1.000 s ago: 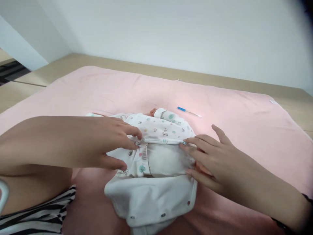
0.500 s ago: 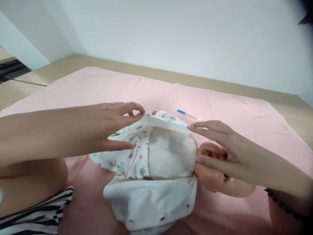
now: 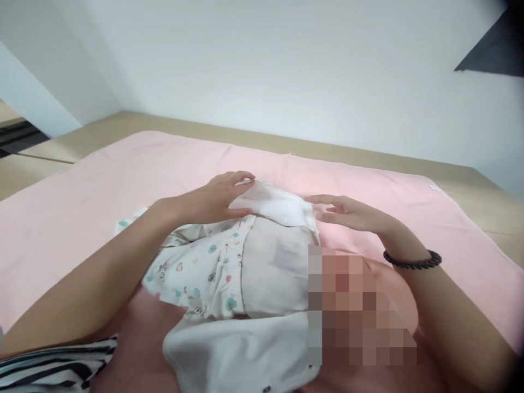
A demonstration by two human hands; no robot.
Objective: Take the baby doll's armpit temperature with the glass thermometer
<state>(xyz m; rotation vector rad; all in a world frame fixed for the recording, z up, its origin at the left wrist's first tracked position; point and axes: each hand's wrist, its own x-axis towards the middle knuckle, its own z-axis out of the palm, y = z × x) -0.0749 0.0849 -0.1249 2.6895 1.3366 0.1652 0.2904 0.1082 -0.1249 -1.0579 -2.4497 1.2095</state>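
A baby doll (image 3: 395, 284) lies on its back with its head to the right; much of the head is pixelated. It wears patterned white pants (image 3: 213, 273) and a white wrap shirt (image 3: 282, 204) spread at the front over a pale torso (image 3: 274, 273). My left hand (image 3: 216, 199) has its fingers at the far flap's left edge, thumb on the inner side. At the flap's right corner, my right hand (image 3: 352, 213) has thumb and forefinger around the cloth. The near flap (image 3: 241, 349) hangs folded open toward me.
A pink cloth (image 3: 164, 164) lies under the doll on a wooden surface (image 3: 196, 131). Behind stands a white wall (image 3: 266, 71). Striped clothing (image 3: 57, 365) shows at lower left, and a dark bracelet (image 3: 412, 261) is on my right wrist.
The far flap has swung away from me and now leans outward, with both hands moving along. The blue-capped thermometer-like stick beyond it is no longer visible. The camera view has shifted.
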